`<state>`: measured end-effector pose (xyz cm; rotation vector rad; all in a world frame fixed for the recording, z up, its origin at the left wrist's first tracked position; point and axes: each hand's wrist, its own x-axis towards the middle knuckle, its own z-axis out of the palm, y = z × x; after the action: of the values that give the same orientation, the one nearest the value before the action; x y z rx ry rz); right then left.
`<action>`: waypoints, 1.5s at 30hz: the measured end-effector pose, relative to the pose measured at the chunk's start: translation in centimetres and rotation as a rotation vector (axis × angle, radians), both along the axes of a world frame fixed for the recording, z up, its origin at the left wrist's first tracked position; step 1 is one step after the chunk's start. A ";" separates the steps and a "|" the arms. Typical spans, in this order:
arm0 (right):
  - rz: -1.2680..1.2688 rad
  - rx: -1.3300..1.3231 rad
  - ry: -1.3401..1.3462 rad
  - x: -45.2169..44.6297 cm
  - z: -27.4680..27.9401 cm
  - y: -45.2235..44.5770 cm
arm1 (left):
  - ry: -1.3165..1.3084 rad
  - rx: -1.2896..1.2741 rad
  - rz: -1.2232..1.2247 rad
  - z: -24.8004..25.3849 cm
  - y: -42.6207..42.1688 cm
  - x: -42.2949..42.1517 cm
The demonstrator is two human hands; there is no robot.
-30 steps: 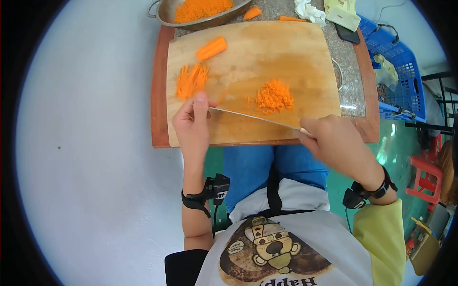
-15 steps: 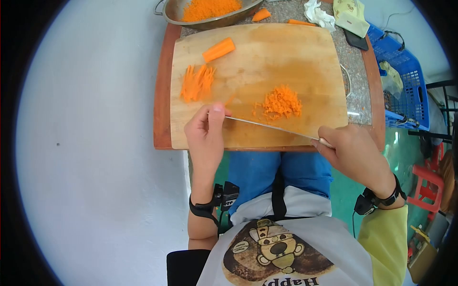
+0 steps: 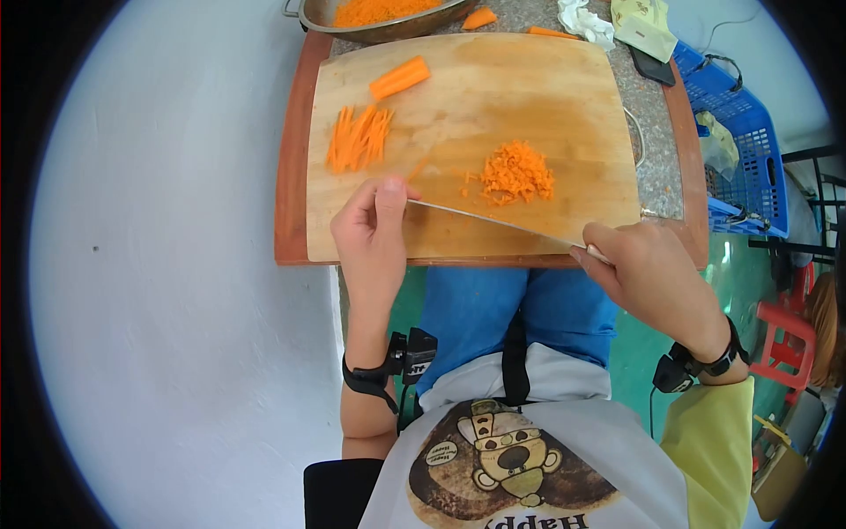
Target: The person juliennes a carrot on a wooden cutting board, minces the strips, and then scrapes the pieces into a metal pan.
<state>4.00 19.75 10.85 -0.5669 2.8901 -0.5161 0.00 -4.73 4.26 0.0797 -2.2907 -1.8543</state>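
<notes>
Over the cutting board [image 3: 564,66], the right hand [image 3: 650,264] is gripping the knife [image 3: 493,219] by its handle while the left hand [image 3: 372,231] is pinching its tip, probably steadying it; carrot strips [image 3: 359,139] and minced carrot [image 3: 518,172] are lying apart, likely keeping cuts separate.

This looks like a kitchen or similar food-prep spot; whether home or shop, I cannot tell. A board [image 3: 546,97] covers most of the table [image 3: 293,207], bearing chopped carrot [image 3: 517,172], a knife [image 3: 502,222] near its front edge. A bowl [image 3: 379,33] of carrot sits at the far left corner. Past the right edge are a basket [image 3: 765,145] and a plastic stool [image 3: 787,339].
</notes>
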 end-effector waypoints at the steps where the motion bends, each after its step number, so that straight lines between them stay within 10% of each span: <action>1: 0.002 0.001 -0.001 0.0 -0.1 0.0 | -0.010 -0.005 -0.017 -0.1 -0.1 -0.1; 45: 0.004 -0.050 -0.043 -0.6 -0.1 -1.2 | -0.020 -0.102 0.043 0.9 -0.8 -0.6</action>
<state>3.39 18.60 10.78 -0.5610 2.8424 -0.5946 -0.64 -5.51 5.12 0.1330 -2.3736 -1.7201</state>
